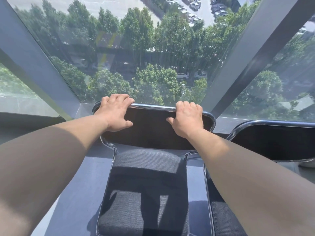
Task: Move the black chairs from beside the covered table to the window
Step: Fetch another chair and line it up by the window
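— What did the head camera show of the hands?

— Both were on the black chair [150,130]. The left hand [115,112] lay over the chrome top rail [153,107] near its left end, fingers draped on it, thumb against the backrest. The right hand [187,119] had its grip clamped round the same rail further right.

— And where was the chair?

— Right up at the window [136,57], backrest towards the glass, seat cushion towards the person. A second black chair [272,140] stood just beside it on the right.
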`<state>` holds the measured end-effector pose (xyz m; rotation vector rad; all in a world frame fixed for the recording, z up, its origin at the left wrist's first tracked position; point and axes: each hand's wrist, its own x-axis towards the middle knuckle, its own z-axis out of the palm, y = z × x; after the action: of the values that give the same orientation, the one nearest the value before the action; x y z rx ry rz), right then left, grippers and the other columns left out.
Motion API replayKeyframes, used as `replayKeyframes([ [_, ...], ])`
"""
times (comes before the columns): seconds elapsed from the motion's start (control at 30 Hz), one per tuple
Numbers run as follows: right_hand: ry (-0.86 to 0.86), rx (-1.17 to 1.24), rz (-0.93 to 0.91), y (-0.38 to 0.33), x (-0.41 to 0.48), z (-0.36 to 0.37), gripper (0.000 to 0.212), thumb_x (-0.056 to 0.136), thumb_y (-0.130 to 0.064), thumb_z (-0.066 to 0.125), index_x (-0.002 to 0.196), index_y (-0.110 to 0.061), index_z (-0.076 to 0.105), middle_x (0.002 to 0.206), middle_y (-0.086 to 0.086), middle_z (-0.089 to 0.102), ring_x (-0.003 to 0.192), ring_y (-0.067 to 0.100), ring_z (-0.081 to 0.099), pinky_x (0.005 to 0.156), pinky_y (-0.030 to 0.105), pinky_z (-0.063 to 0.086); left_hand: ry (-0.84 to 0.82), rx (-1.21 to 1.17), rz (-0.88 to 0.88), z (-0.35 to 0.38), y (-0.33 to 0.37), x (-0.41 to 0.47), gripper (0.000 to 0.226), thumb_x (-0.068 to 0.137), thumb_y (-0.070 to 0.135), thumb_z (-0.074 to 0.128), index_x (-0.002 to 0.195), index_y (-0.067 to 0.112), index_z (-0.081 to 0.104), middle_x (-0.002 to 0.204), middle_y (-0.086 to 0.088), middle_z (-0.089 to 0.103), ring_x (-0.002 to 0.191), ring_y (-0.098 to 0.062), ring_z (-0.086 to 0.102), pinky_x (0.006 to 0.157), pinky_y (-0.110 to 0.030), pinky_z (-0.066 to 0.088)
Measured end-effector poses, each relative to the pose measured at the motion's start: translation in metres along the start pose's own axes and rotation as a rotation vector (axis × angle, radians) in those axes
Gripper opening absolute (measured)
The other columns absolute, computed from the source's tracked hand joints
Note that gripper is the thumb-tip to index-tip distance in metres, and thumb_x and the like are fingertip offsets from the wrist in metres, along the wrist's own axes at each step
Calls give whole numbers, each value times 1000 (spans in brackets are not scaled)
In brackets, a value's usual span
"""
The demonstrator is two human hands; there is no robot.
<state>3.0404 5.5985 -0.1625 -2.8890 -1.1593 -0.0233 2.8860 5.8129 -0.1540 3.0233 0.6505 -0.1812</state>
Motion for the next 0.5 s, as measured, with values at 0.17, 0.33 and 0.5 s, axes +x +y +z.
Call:
replayKeyframes([
  [0.17,16,-29,-17,1,-2,3,44,89,-63,59,100,-23,43,92,-3,39,99,27,50,95,43,33,11,13,-29,2,3,-7,82,75,62,70,142,33,34,154,2,30,141,-26,23,115,-51,18],
  [0.33,-89,8,-48,2,-9,-9,49,90,-61,52,121,-23,48,114,1,50,118,28,46,105,46,28,-133,-6,-66,-15,12,-13,93,79,60,69,153,31,21,162,0,20,149,-25,14,119,-51,12],
  [0.5,-206,34,9,-2,-65,-37,76,94,-59,47,157,-30,17,167,1,9,153,27,2,120,55,4,-114,189,91,-29,25,-55,95,88,59,57,159,28,2,167,-4,6,153,-25,7,122,-49,7],
])
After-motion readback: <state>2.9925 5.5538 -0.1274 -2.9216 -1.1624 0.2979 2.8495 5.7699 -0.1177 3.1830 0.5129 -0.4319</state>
